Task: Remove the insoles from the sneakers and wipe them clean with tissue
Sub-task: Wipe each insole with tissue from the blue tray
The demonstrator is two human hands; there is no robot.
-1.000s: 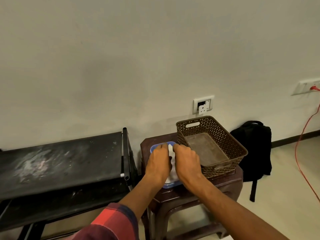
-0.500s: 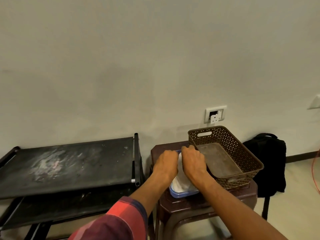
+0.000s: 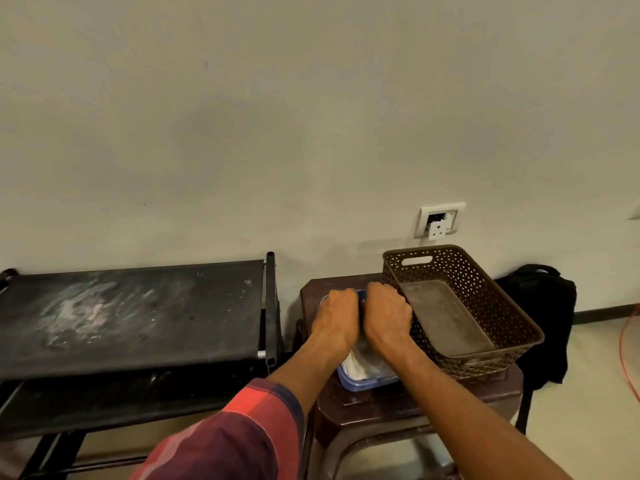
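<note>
Head view. A dark brown moulded plastic stool (image 3: 420, 405), glossy with rounded corners, stands against a plain matte wall. On the left half of its top lies the tissue tub (image 3: 367, 382), a rounded oblong box with a blue rim and base and clear walls. The tissue (image 3: 358, 365) shows through the tub's near end as a soft, white, crumpled mass.

Both hands sit knuckles up on the tub, side by side and touching. The left hand (image 3: 335, 318) has its fingers curled tight over the tub's left top, gripping it. The right hand (image 3: 388, 318) does the same on the right top, its outer edge against the basket wall. The fingertips are hidden under the knuckles, so whether they also pinch tissue cannot be told. A red and maroon checked sleeve (image 3: 242, 429) covers the left upper arm.

A brown plastic basket (image 3: 460, 263), rectangular with perforated lattice walls, a slot handle and a smooth flat floor, fills the right side of the stool top, just beside the tub.

Left of the stool stands a black metal rack (image 3: 138, 320) with a flat top smeared with pale dusty scuffs. A black fabric backpack (image 3: 542, 317) slumps on the floor against the wall to the right, and a thin red cable (image 3: 625, 351) runs down beyond it. A white wall socket (image 3: 439, 221) sits above the basket.
</note>
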